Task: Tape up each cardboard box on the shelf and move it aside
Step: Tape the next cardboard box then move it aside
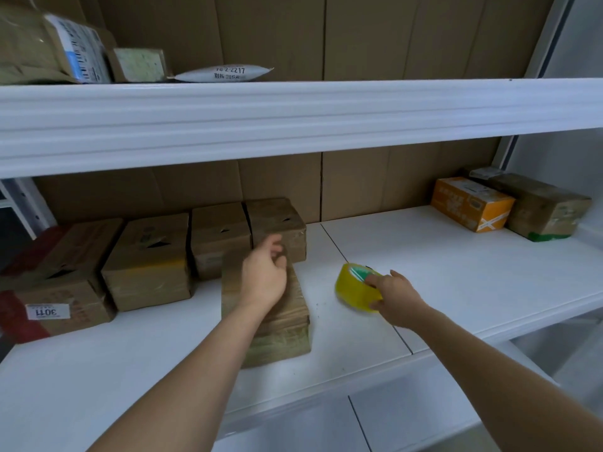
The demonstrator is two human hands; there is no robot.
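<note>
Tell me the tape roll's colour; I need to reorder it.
Yellow, with a green and white inner core; the tape roll shows best in the head view.

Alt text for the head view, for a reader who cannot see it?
A person's left hand rests on a taped cardboard box on a white shelf, while the right hand grips a yellow tape roll. More boxes line the back.

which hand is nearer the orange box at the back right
Right. The right hand holds the yellow tape roll, well short of the orange box; the left hand is farther left.

One head-worn camera looks forward and down, close over the white shelf (pixel 424 256) at arm's reach.
</note>
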